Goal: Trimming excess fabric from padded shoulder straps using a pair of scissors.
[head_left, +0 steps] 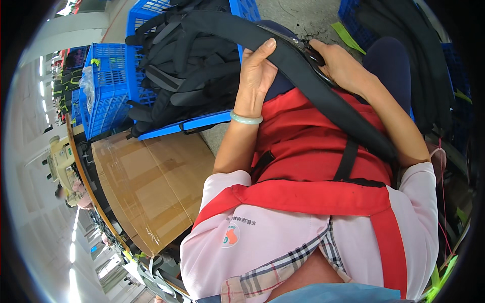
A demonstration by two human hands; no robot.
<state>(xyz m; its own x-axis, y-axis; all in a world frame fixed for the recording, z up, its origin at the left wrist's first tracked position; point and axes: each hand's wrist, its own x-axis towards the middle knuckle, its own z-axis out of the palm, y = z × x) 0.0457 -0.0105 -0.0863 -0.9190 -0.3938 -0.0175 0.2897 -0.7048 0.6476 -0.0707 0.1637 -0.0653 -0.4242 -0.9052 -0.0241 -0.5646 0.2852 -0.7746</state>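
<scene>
Left hand point(258, 70) pinches black strap point(299, 68), seemingly to steady its edge; right hand point(342, 64) grips dark-handled scissors point(314, 55) alongside.

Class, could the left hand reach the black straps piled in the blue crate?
Probably yes: the left hand is beside the blue crate, whose open top leaves the piled straps exposed, though the hand's grip on the long strap may need releasing.

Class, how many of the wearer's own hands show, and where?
2: the left hand, top centre, grips the black strap; the right hand, across the strap, holds apparent scissors. Both show, though not every finger.
</scene>
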